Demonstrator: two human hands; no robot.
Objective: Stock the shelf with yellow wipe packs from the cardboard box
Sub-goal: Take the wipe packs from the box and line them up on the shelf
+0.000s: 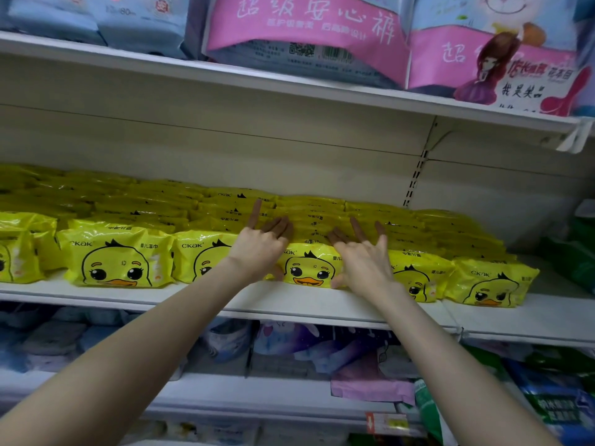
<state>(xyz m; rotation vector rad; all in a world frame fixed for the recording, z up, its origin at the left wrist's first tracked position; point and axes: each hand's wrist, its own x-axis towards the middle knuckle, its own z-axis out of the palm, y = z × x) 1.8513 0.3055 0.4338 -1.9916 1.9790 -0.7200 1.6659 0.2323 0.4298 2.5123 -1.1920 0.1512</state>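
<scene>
Two bare grips on one item, middle shelf.

Item: yellow wipe pack (pixel 309 267), with a duck face printed on the front. The front is turned out to the aisle and the duck is upright. Its long axis runs left to right, parallel to the shelf's front edge. It stands in the front row of the shelf (pixel 289 304), slightly back from the lip, between a left neighbour pack (pixel 203 260) and a right neighbour pack (pixel 418 275). Whether it touches them cannot be told, as the grips cover both ends.

Left grip (pixel 259 249): at the pack's left end, fingers straight and lying over the top. The index finger is lifted and points toward the back panel. The thumb is hidden.

Right grip (pixel 363 262): at the pack's right end, fingers straight and spread over the top, thumb at the lower front corner. Neither grip curls round the pack.

Behind: rear yellow packs (pixel 128 204), in rows across the shelf toward the back.

Above: upper shelf (pixel 193 70) carrying pink and blue packages (pixel 306 33).

Below: mixed soft packages (pixel 289 342), blurred.

Far right: green packages (pixel 576 252).
</scene>
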